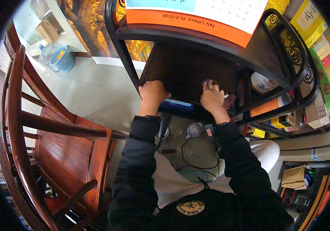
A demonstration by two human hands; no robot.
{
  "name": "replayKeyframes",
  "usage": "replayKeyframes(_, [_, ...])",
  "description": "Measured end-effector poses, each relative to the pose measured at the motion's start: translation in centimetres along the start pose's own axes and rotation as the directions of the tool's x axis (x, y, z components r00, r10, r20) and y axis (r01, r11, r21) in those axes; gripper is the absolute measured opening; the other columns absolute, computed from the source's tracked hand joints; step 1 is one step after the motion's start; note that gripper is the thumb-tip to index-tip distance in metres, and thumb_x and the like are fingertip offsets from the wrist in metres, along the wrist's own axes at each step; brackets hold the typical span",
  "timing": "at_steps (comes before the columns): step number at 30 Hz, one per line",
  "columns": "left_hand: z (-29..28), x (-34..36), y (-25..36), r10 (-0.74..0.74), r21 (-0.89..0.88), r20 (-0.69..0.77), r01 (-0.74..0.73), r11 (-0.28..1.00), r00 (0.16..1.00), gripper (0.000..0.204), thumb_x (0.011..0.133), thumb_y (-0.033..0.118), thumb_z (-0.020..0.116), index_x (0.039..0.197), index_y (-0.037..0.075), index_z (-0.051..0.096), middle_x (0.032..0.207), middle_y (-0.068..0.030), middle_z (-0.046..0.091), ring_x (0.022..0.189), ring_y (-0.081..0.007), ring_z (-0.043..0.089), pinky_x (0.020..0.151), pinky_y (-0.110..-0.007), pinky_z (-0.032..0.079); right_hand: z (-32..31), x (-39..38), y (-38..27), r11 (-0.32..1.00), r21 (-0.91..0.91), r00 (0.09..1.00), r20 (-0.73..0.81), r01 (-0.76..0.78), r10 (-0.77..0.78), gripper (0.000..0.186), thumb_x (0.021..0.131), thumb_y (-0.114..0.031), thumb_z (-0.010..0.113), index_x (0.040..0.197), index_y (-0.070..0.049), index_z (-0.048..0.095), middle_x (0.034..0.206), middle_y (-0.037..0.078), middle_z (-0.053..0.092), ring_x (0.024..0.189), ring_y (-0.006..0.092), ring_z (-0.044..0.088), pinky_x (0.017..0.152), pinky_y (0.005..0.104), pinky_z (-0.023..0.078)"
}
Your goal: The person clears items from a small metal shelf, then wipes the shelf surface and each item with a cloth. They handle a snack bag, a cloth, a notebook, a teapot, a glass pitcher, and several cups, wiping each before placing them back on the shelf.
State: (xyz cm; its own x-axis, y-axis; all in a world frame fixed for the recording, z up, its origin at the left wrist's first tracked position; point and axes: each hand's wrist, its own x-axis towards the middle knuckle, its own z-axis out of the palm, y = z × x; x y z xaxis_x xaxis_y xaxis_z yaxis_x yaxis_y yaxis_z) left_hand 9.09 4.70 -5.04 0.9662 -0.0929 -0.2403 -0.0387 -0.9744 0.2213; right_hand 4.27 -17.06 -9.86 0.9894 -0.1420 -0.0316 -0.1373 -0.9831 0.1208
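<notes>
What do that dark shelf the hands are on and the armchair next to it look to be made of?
The shelf looks like dark board with a matte finish; its frame seems to be black painted metal, judging by the thin curved bars and scrollwork. The left hand grips its front edge and the right hand rests on it. The armchair looks like reddish-brown wood, glossy, probably varnished, with visible grain.

Both bare hands, the left hand (152, 94) and right hand (212, 99), emerge from dark padded jacket sleeves; a round yellow-and-black chest badge, light grey trousers.
</notes>
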Motion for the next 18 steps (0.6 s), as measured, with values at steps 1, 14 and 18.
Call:
replayKeyframes(1, [-0.8, 0.1, -0.6, 0.013, -0.046, 0.055, -0.010, 0.999, 0.998, 0.051, 0.068, 0.047, 0.073, 0.101, 0.009, 0.067, 0.111, -0.0178, 0.062, 0.106, -0.0326, 0.058, 0.088, -0.044, 0.044, 0.1, 0.1, -1.0, 0.998, 0.041, 0.998, -0.043, 0.047, -0.045, 0.051, 0.084, -0.021, 0.046, 0.133, -0.007, 0.044, 0.141, 0.012, 0.039, 0.126, 0.0275, 0.039, 0.093, 0.0460, 0.035])
replayKeyframes(14, [-0.3, 0.7, -6.2, -0.082, -0.186, -0.167, 0.050, 0.981, 0.983, 0.022, 0.077, 0.022, 0.062, 0.088, 0.004, 0.067, 0.088, -0.0225, 0.064, 0.088, -0.0393, 0.061, 0.075, -0.046, 0.050, -1.5, 4.8, -12.2, 0.900, 0.278, 0.940, -0.030, 0.336, -0.341, 0.054, 0.080, -0.018, 0.049, 0.132, -0.008, 0.044, 0.144, 0.011, 0.035, 0.130, 0.0255, 0.035, 0.099, 0.0502, 0.030])
replayKeyframes(18, [0.7, 1.5, -6.8, -0.024, -0.128, -0.186, 0.000, 0.992, 0.982, 0.021, 0.077, 0.023, 0.062, 0.083, 0.004, 0.068, 0.084, -0.0227, 0.064, 0.084, -0.0398, 0.061, 0.072, -0.046, 0.050, -1.5, 6.0, -13.9, 0.859, 0.290, 0.905, -0.094, 0.423, -0.414, 0.052, 0.079, -0.020, 0.049, 0.129, -0.006, 0.046, 0.142, 0.011, 0.038, 0.128, 0.0257, 0.038, 0.098, 0.0518, 0.030])
